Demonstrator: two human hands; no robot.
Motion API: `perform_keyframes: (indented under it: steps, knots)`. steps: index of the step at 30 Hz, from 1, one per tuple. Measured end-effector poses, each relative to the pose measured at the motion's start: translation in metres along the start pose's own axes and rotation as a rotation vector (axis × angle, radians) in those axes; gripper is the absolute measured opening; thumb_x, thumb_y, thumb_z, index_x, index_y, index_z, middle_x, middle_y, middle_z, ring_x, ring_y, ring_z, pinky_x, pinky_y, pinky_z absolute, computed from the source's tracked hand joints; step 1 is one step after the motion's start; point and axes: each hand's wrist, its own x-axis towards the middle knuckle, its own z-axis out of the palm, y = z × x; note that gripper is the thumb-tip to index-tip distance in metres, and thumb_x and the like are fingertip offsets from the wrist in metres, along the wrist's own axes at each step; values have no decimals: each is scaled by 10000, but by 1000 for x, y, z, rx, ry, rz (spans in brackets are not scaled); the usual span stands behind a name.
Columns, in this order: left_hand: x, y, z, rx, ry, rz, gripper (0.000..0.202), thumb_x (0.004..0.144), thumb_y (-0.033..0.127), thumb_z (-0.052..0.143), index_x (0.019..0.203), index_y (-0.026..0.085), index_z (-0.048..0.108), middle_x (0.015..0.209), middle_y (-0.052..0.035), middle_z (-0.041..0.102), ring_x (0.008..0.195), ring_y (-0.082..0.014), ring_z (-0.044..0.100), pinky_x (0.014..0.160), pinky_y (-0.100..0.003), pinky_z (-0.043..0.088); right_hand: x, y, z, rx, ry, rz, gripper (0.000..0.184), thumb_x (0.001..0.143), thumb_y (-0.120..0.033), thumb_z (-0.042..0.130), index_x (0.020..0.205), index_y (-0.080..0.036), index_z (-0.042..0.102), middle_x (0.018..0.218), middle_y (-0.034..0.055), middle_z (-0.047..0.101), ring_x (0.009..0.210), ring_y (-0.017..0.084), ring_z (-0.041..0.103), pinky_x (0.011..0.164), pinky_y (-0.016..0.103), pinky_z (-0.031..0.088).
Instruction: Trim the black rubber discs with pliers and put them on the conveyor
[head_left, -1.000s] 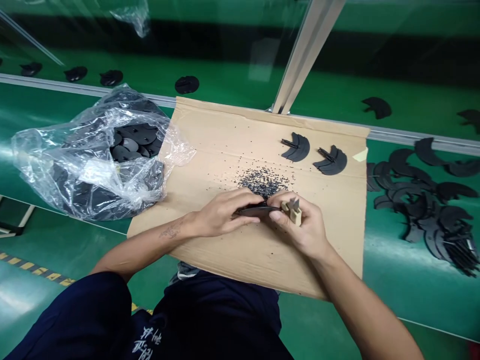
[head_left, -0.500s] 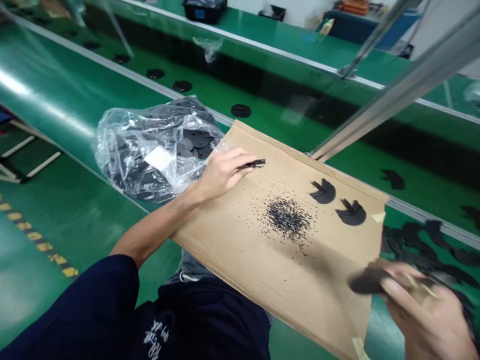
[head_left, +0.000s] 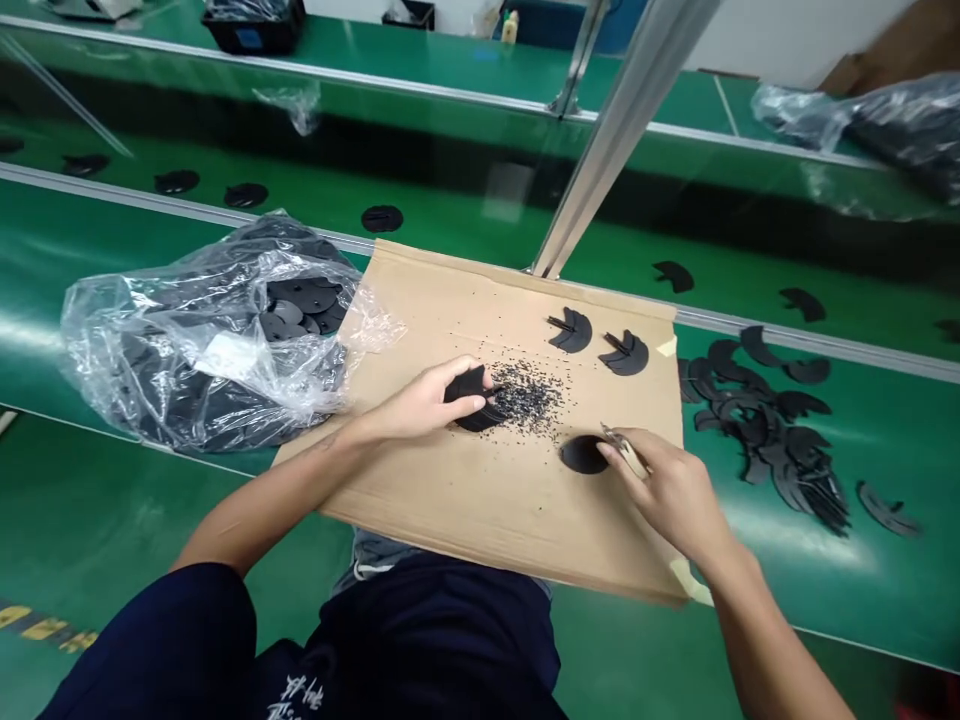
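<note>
My left hand [head_left: 416,405] is closed on a black flat plastic piece [head_left: 466,385] at the left edge of a pile of tiny black bits [head_left: 532,398]. Thumb and fingers pinch it, and part of it is hidden by them. To the right, my right hand [head_left: 671,490] is closed around a slim beige tool with a metal tip [head_left: 628,455]; its exact kind is unclear. Those fingertips also touch the edge of a black rounded disc [head_left: 581,455] low over the cardboard sheet [head_left: 472,510]. Two black notched pieces [head_left: 571,330] with upright tabs lie behind the pile.
A clear plastic bag [head_left: 202,340] of black discs sits at left. Curved black pieces [head_left: 765,420] are heaped on the green bench at right. A metal post [head_left: 600,160] rises behind the cardboard, and black parts lie along the green strip [head_left: 450,225] beyond.
My left hand has lowered toward me, bringing its piece to the pile. My right hand has moved left over the cardboard with the tool and black disc. The view has turned right.
</note>
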Motion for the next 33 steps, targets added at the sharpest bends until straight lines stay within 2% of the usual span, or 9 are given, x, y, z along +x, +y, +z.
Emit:
perform_keyframes:
  steps: [4, 7, 9, 12, 16, 22, 29, 33]
  knots:
    - [-2, 8, 14, 24, -149, -13, 295, 907, 230, 570, 1194, 183, 521, 1048, -57, 669, 944, -159, 672, 851, -295, 540, 1, -26, 9, 19, -98, -42, 332, 1029, -401, 421, 900, -194, 646, 785, 71, 738, 633, 189, 660, 598, 289, 429]
    - [-7, 12, 27, 155, -300, -10, 243, 892, 232, 606, 1128, 193, 560, 1015, -39, 679, 903, -170, 669, 816, -295, 541, 5, -43, 12, -39, -212, -58, 259, 1016, -365, 458, 961, -183, 634, 897, 92, 743, 740, 203, 671, 622, 285, 402]
    - [-13, 13, 38, 251, -346, -12, 259, 886, 205, 619, 1140, 195, 571, 1056, -51, 688, 937, -191, 676, 823, -310, 544, 7, -50, 11, -165, -276, -70, 233, 1000, -346, 492, 938, -168, 628, 876, 92, 725, 696, 199, 640, 583, 288, 342]
    - [-21, 11, 51, 345, -307, 21, 374, 887, 164, 626, 1251, 198, 547, 1210, -94, 676, 1061, -224, 675, 886, -341, 549, 6, -57, 7, -367, -376, -143, 133, 945, -157, 503, 907, -144, 630, 804, 89, 693, 638, 189, 600, 563, 308, 265]
    - [-25, 9, 59, 434, -273, 58, 463, 894, 167, 643, 1340, 215, 529, 1265, -100, 654, 1140, -241, 648, 964, -370, 537, 7, -66, 2, -541, -462, -236, 210, 864, 1, 465, 844, -135, 624, 714, 90, 650, 609, 195, 580, 547, 326, 219]
    - [-24, 5, 60, 528, -328, 11, 516, 923, 245, 631, 1413, 203, 477, 1162, -101, 637, 1040, -244, 648, 901, -366, 543, 16, -81, -1, -623, -504, -322, 260, 838, 49, 435, 786, -120, 626, 682, 97, 624, 562, 190, 547, 516, 339, 215]
    - [-22, 1, 60, 536, -363, 57, 359, 933, 229, 595, 1283, 183, 527, 1110, -90, 600, 988, -228, 621, 857, -347, 528, 22, -88, 1, -684, -554, -378, 290, 842, 62, 408, 814, -93, 651, 692, 115, 642, 577, 199, 576, 507, 330, 218]
    - [-20, -1, 59, 540, -371, 58, 386, 930, 232, 602, 1299, 172, 508, 1128, -100, 577, 984, -234, 613, 832, -346, 522, 26, -90, -1, -719, -571, -374, 294, 842, 61, 400, 797, -103, 640, 682, 115, 638, 567, 208, 577, 505, 331, 206]
